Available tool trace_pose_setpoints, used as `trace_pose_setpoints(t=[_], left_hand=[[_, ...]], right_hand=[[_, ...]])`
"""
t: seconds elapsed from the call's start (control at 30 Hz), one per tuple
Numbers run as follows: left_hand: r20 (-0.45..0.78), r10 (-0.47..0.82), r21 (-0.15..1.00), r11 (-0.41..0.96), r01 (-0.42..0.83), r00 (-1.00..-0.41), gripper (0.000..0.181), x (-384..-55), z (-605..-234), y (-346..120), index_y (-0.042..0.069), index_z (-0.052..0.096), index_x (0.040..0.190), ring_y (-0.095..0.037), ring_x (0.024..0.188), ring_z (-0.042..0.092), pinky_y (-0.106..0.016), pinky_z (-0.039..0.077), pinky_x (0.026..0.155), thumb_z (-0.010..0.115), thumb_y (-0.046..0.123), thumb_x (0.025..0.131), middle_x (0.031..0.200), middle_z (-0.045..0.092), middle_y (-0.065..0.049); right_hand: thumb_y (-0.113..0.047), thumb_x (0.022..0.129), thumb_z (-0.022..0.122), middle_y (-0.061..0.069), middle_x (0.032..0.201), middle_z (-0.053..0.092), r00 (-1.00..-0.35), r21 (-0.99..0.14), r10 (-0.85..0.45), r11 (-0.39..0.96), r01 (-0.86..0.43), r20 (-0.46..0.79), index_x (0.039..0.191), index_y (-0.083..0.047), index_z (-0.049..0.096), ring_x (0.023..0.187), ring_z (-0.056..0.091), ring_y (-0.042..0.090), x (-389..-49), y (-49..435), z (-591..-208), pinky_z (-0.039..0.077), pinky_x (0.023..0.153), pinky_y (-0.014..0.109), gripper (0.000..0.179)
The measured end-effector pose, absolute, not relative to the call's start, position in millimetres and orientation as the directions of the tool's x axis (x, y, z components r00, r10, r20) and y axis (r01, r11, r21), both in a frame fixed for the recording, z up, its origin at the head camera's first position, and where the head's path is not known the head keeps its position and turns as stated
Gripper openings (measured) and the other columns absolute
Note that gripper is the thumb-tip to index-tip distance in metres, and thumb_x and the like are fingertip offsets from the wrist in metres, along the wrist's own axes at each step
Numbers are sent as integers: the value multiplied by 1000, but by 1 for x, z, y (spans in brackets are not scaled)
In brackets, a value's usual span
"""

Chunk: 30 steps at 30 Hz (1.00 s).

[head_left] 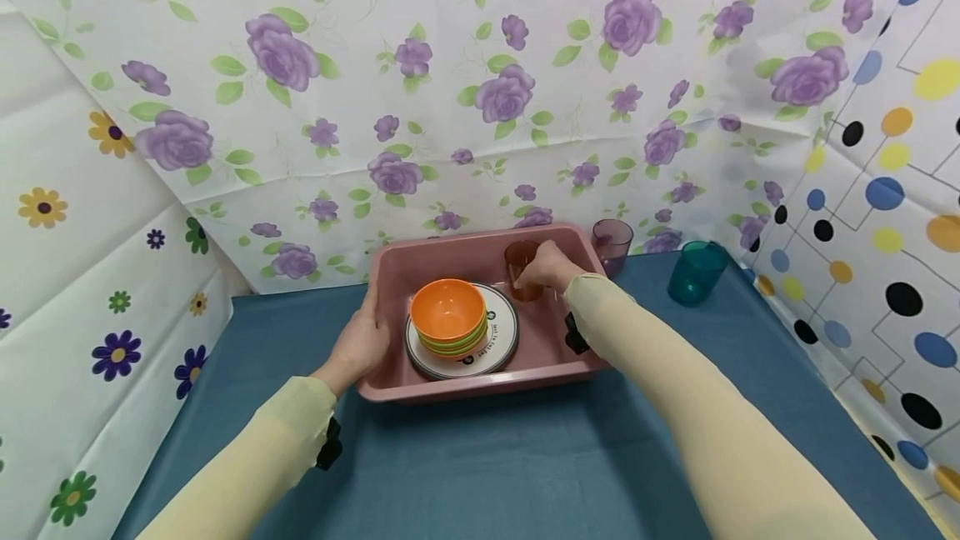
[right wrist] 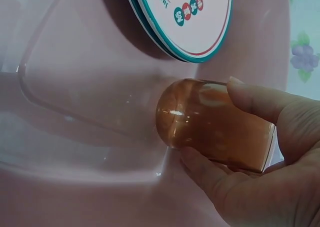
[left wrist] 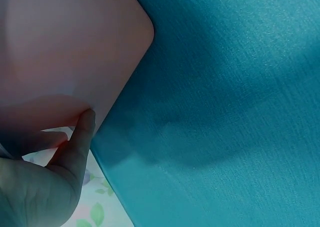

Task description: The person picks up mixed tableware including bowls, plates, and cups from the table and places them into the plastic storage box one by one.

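A pink plastic tub [head_left: 551,361] stands on the blue table. At its left side my left hand [head_left: 362,340] grips the rim; the left wrist view shows a finger [left wrist: 82,127] against the tub's outer wall. Inside the right part of the tub, my right hand [head_left: 550,267] holds an amber see-through cup [right wrist: 225,124] around its side, thumb on one side and fingers on the other. Left of the cup, a stack of white plates [head_left: 504,325] with dark rims lies in the tub. Nested bowls, the top one an orange bowl [head_left: 447,309], sit on the plates.
Behind the tub's right corner stands a purple see-through cup [head_left: 612,244]. Farther right is a teal cup [head_left: 697,273], near the right edge of the table [head_left: 480,473]. A flowered sheet [head_left: 450,107] hangs right behind the tub, with patterned sheets at both sides.
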<state>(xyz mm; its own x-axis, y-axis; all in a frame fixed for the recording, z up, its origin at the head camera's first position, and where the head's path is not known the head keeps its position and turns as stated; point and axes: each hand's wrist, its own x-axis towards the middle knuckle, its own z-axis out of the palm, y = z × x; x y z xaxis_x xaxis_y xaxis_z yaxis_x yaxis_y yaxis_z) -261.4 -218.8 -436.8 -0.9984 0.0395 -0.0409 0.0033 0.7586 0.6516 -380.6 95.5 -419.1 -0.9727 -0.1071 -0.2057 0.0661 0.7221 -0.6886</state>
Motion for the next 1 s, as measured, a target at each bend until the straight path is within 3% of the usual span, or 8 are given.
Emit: trace_pose_setpoints(t=[0.23, 0.43, 0.67, 0.83, 1.0], left_hand=[[-48, 35, 651, 759, -5, -998, 73, -262, -435, -217, 24, -12, 164, -39, 113, 64, -55, 52, 98, 35, 11, 109, 148, 47, -30], [-43, 37, 650, 760, 0, -998, 74, -261, -434, -217, 22, -12, 164, -39, 112, 64, -55, 52, 97, 35, 10, 109, 146, 48, -30], [-39, 50, 653, 757, 12, -998, 76, -262, -435, -219, 22, -13, 164, -39, 109, 66, -54, 54, 95, 38, 10, 109, 145, 49, -31], [-37, 52, 650, 760, 15, -998, 78, -263, -436, -220, 24, -15, 164, -39, 106, 67, -54, 55, 93, 39, 10, 109, 141, 52, -32], [-34, 54, 651, 759, 19, -998, 76, -262, -435, -219, 22, -13, 164, -39, 107, 66, -55, 54, 95, 36, 9, 108, 141, 52, -32]], right_hand=[[-16, 79, 88, 26, 137, 49, -970, -684, -79, 722, 102, -228, 142, 13, 39, 117, 54, 33, -382, 95, -422, 50, 101, 45, 85], [-16, 78, 90, 25, 143, 42, -965, -714, -77, 688, 130, -250, 148, 9, 28, 124, 49, 35, -383, 95, -424, 48, 104, 46, 97], [-25, 85, 84, 27, 156, 31, -966, -734, -142, 676, 65, -216, 159, 7, 3, 132, 45, 35, -375, 101, -408, 41, 111, 48, 114], [-46, 94, 72, 27, 157, 35, -979, -647, -176, 760, -68, -104, 161, 4, 6, 137, 45, 37, -369, 109, -396, 40, 112, 51, 106], [-65, 95, 57, 22, 160, 34, -962, -390, -269, 881, -268, 54, 164, -5, 16, 145, 36, 39, -362, 119, -391, 29, 118, 55, 100]])
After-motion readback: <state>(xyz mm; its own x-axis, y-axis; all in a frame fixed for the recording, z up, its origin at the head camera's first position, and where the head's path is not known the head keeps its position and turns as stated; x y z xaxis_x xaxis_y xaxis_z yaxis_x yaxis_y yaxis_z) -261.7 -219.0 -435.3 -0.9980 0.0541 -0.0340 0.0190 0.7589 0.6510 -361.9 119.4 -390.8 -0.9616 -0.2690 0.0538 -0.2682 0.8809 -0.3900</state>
